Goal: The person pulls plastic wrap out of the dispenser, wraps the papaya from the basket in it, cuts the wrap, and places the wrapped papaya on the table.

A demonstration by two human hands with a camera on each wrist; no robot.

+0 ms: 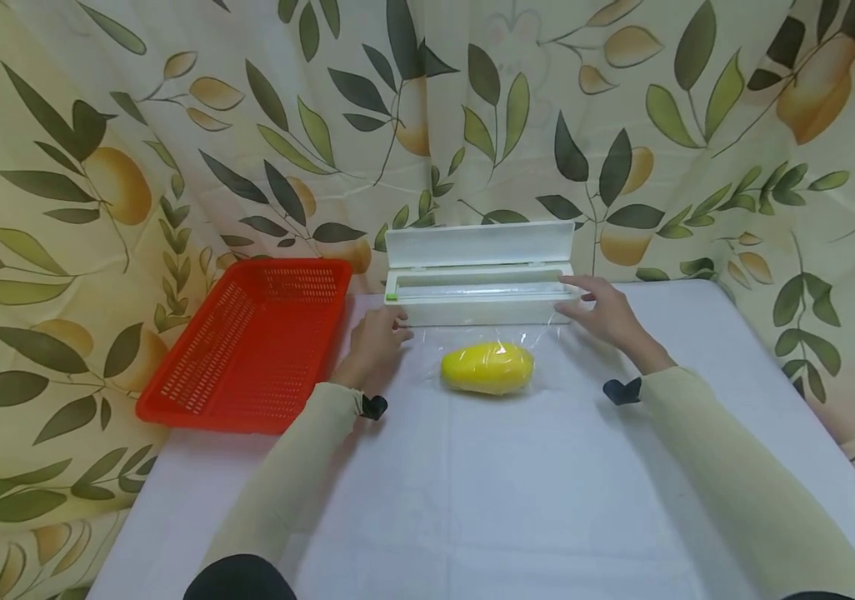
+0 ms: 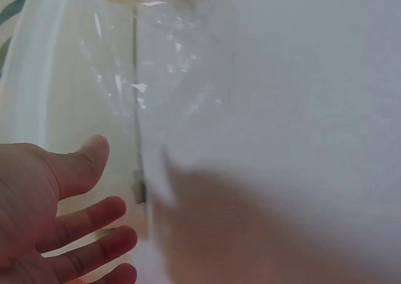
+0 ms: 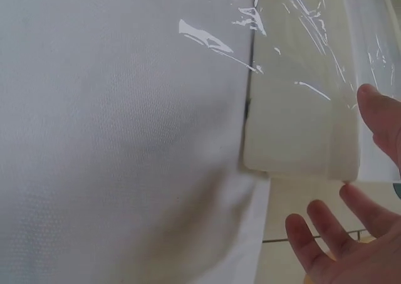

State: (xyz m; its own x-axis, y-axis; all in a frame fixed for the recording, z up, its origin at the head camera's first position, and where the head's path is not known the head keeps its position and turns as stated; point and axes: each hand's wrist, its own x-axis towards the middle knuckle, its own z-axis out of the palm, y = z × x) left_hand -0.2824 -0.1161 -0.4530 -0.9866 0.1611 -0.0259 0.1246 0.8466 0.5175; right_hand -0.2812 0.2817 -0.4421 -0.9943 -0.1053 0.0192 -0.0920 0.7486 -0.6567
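A white cling film dispenser box stands at the back of the table, lid raised, with a roll of film inside. Clear cling film comes down over its front to a smooth yellow oblong object, which looks film-covered; its exact kind I cannot tell. My left hand is beside the box's left end, thumb and fingers spread apart with nothing between them. At the other end, my right hand reaches around the corner, fingers loosely extended, a fingertip at or very near the box.
A red perforated plastic basket sits at the table's left edge. White cloth covers the table. A leaf-and-fruit patterned curtain hangs close behind the box and along the sides.
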